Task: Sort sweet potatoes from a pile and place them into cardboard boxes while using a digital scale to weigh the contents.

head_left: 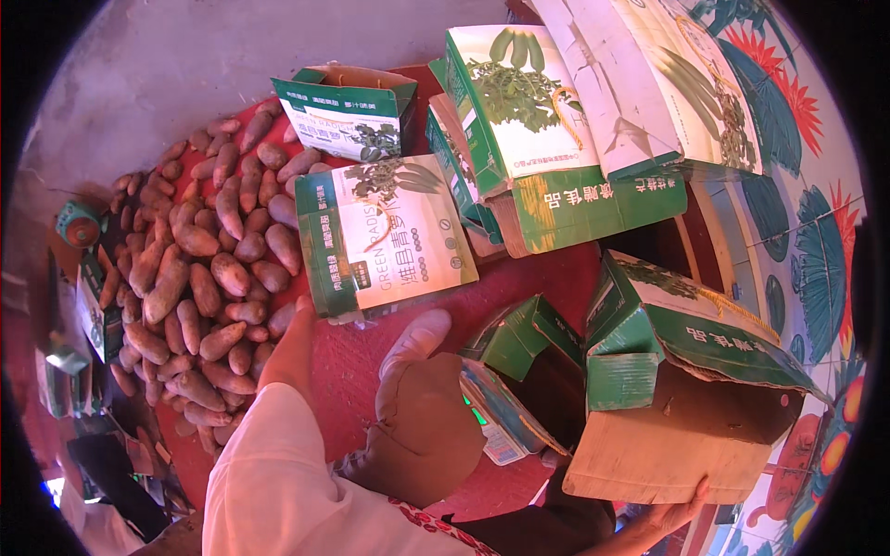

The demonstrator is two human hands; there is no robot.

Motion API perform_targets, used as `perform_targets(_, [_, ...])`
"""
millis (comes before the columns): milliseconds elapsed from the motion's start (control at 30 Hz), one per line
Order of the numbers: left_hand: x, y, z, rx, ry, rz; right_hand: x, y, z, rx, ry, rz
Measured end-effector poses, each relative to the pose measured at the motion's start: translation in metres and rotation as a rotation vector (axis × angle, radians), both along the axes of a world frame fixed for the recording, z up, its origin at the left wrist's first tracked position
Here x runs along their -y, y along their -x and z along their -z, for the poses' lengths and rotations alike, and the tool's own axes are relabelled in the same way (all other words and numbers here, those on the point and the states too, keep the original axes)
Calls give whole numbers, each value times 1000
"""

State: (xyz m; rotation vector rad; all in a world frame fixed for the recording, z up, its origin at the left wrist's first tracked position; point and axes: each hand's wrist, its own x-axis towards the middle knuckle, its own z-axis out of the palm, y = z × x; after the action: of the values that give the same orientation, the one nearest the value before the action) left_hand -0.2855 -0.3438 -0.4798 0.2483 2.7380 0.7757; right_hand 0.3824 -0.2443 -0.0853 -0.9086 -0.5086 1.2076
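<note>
My left hand point(292, 345) is at the lower left corner of a green-and-white carton point(408, 241) and seems to touch it. Most of that hand's fingers are hidden, so their grip is unclear. Close by on its left is a large pile of sweet potatoes point(206, 296), reddish brown and dusty with soil. At the lower right, my right hand point(681, 511) grips the bare cardboard flap of an open carton point(691, 408). That carton lies tilted with its opening toward me, and its inside is in shadow.
More cartons stand at the back, one small point(348, 111) and one large point(547, 120). An open green carton point(519, 338) sits between my hands. What looks like my bent leg point(422, 426) in brown reaches over the red floor covering point(357, 371). A painted tile wall point(820, 250) rises at right.
</note>
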Motion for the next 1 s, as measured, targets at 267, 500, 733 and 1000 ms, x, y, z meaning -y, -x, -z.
perform_targets(267, [-68, 45, -121, -649, -251, 82, -1, -3, -1, -4, 71, 74])
perform_targets(500, [-234, 53, -231, -781, -158, 593, -8, 20, 2, 543, 79, 375])
perform_targets(733, [-306, 57, -232, -1031, 216, 620, 4, 7, 18, 929, -70, 454])
perform_targets(1000, [-266, 102, -217, -974, 420, 804, -11, 36, -3, 424, 136, 402])
